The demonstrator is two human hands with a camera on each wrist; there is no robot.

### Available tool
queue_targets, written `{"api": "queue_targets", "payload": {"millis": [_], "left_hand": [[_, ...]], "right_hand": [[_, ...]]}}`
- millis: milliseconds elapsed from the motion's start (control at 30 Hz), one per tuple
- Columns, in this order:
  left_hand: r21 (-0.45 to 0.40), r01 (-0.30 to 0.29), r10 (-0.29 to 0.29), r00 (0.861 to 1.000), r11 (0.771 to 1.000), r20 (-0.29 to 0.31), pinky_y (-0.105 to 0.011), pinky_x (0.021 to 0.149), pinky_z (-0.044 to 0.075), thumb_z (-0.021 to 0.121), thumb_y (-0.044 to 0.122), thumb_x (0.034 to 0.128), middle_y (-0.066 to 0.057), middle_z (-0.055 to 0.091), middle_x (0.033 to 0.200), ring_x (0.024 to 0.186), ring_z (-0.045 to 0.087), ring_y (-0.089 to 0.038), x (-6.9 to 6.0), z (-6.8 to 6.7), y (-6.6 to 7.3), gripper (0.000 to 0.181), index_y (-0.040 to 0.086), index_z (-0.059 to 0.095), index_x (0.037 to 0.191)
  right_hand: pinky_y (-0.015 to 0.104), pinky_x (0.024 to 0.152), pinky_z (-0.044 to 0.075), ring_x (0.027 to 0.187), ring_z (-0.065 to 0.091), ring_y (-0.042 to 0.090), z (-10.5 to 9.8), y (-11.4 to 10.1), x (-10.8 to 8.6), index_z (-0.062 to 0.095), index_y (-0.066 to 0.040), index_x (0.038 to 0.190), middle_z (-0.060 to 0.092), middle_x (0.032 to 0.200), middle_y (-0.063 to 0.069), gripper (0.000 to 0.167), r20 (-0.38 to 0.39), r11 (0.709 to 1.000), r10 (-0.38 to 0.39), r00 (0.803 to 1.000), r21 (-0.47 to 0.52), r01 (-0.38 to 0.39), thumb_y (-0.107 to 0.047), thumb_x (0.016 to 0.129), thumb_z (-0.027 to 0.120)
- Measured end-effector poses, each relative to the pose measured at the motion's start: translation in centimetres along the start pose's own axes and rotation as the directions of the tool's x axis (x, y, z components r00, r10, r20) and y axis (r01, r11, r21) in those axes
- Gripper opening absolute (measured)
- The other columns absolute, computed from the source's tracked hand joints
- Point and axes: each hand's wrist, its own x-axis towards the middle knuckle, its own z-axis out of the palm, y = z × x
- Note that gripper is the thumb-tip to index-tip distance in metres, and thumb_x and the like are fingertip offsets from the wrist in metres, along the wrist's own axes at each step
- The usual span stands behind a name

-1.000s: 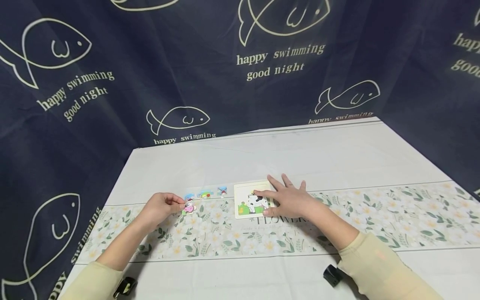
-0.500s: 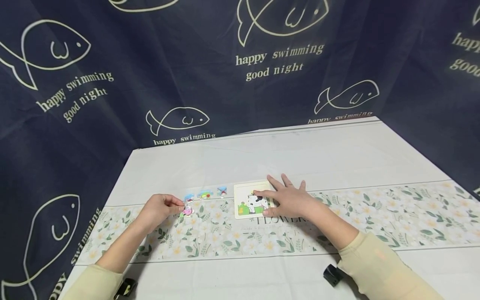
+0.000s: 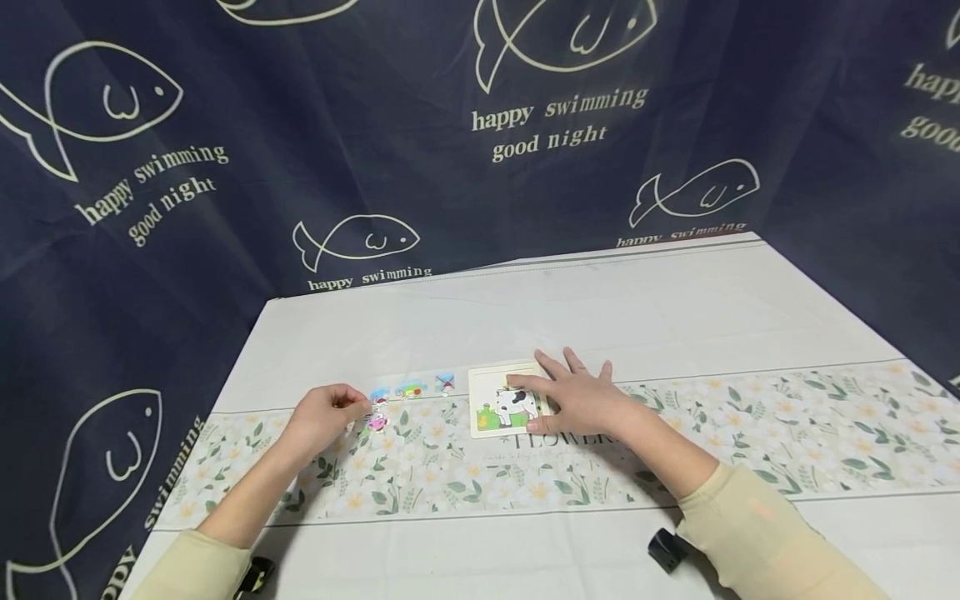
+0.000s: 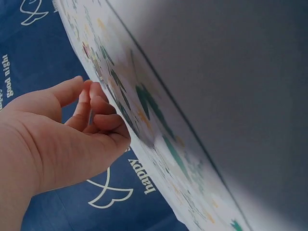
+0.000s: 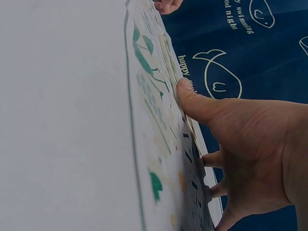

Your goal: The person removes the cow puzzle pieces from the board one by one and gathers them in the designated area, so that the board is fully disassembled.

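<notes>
In the head view my left hand (image 3: 322,421) is low over the cloth with its fingers bent. Its fingertips are beside a small pink-and-green puzzle piece (image 3: 377,422), which appears to lie flat. The left wrist view reveals nothing held between these fingers (image 4: 98,103). My right hand (image 3: 581,400) is spread, and its thumb and index finger rest on the right side of a square puzzle board (image 3: 483,425) with a cow picture. That hand hides part of the board's right edge. In the right wrist view the right thumb (image 5: 195,103) touches the board's edge.
Behind the pink piece lie a blue piece (image 3: 380,395), a green piece with a red spot (image 3: 411,389) and a windmill piece (image 3: 445,382). A white tablecloth (image 3: 525,325) with a flowered band covers the table. A dark fish-print curtain (image 3: 450,192) hangs behind.
The pink piece, pinched by the left fingers earlier, has come down slightly towards me and now lies apart from them. The right hand and the board have stayed put.
</notes>
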Motion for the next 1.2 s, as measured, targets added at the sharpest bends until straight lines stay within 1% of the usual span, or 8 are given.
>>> {"api": "queue_targets", "payload": {"millis": [133, 367, 633, 767, 900, 1000, 1100, 1200], "left_hand": [[-0.007, 0.004, -0.004, 1.0, 1.0, -0.011, -0.038, 0.071, 0.041, 0.063, 0.02, 0.1014, -0.008, 0.066, 0.099, 0.083, 0.05, -0.024, 0.0, 0.3, 0.4, 0.017, 0.005, 0.071, 0.103], [-0.012, 0.008, -0.009, 1.0, 1.0, -0.014, -0.037, 0.069, 0.04, 0.063, 0.022, 0.1016, -0.009, 0.066, 0.097, 0.079, 0.049, -0.023, 0.3, 0.6, 0.8, 0.018, 0.005, 0.07, 0.102], [-0.048, -0.038, 0.038, 0.999, 0.998, -0.013, -0.037, 0.068, 0.04, 0.062, 0.023, 0.1019, -0.01, 0.065, 0.096, 0.077, 0.048, -0.023, 0.5, 1.2, 2.1, 0.021, 0.004, 0.07, 0.105], [-0.107, -0.067, 0.068, 0.998, 0.992, 0.004, -0.036, 0.067, 0.042, 0.061, 0.022, 0.1024, -0.012, 0.063, 0.095, 0.075, 0.048, -0.021, 0.7, 2.0, 3.3, 0.022, 0.003, 0.07, 0.107], [-0.154, -0.087, 0.093, 0.995, 0.984, 0.033, -0.034, 0.06, 0.043, 0.061, 0.021, 0.1021, -0.013, 0.064, 0.097, 0.066, 0.046, -0.019, 1.1, 3.1, 4.6, 0.021, 0.003, 0.07, 0.107], [-0.167, -0.102, 0.111, 0.993, 0.981, 0.047, -0.034, 0.063, 0.044, 0.062, 0.021, 0.1016, -0.011, 0.065, 0.098, 0.07, 0.049, -0.021, 1.4, 3.9, 5.7, 0.021, 0.003, 0.071, 0.107], [-0.171, -0.116, 0.126, 0.991, 0.978, 0.05, -0.036, 0.073, 0.044, 0.062, 0.021, 0.1011, -0.007, 0.065, 0.098, 0.085, 0.052, -0.022, 1.7, 4.6, 6.6, 0.02, 0.003, 0.071, 0.106], [-0.186, -0.125, 0.138, 0.989, 0.974, 0.059, -0.037, 0.075, 0.043, 0.063, 0.02, 0.1008, -0.007, 0.065, 0.098, 0.088, 0.053, -0.024, 2.0, 5.4, 7.4, 0.019, 0.003, 0.071, 0.105]], "right_hand": [[0.088, 0.096, 0.005, 0.148, 0.008, 0.054, 0.1, 0.2, -0.1, 0.032, -0.034, 0.159, 0.017, 0.167, 0.013, 0.078, -0.029, 0.999, 0.008, 1.0, 0.04, -0.006, -0.061, 0.093, 0.062], [0.086, 0.098, 0.003, 0.149, 0.009, 0.05, 0.2, 0.3, -0.2, 0.033, -0.017, 0.159, 0.021, 0.166, 0.011, 0.066, -0.065, 0.996, 0.039, 0.997, 0.077, -0.034, -0.046, 0.104, 0.053], [0.086, 0.098, 0.007, 0.149, 0.012, 0.049, 0.2, 0.4, -0.2, 0.036, -0.017, 0.158, 0.022, 0.166, 0.01, 0.066, -0.072, 0.998, 0.052, 0.996, 0.031, -0.05, -0.044, 0.102, 0.058], [0.085, 0.099, 0.007, 0.149, 0.012, 0.049, 0.1, 0.2, -0.2, 0.036, -0.017, 0.158, 0.022, 0.166, 0.009, 0.066, -0.066, 0.998, 0.055, 0.996, 0.031, -0.053, -0.044, 0.101, 0.058], [0.085, 0.099, 0.008, 0.149, 0.013, 0.049, 0.2, -0.1, 0.0, 0.038, -0.017, 0.157, 0.022, 0.166, 0.009, 0.066, -0.066, 0.998, 0.055, 0.996, 0.033, -0.053, -0.044, 0.101, 0.059], [0.084, 0.1, 0.007, 0.149, 0.012, 0.048, 0.3, -0.2, 0.0, 0.038, -0.018, 0.157, 0.022, 0.166, 0.008, 0.066, -0.062, 0.998, 0.061, 0.996, 0.036, -0.059, -0.045, 0.101, 0.059], [0.084, 0.1, 0.008, 0.149, 0.012, 0.047, 0.3, -0.3, 0.1, 0.038, -0.018, 0.158, 0.021, 0.166, 0.008, 0.066, -0.059, 0.998, 0.06, 0.996, 0.034, -0.058, -0.046, 0.101, 0.059], [0.084, 0.1, 0.008, 0.15, 0.011, 0.047, 0.2, -0.2, 0.0, 0.037, -0.019, 0.158, 0.021, 0.166, 0.007, 0.067, -0.057, 0.998, 0.062, 0.996, 0.029, -0.06, -0.046, 0.101, 0.059]]}}
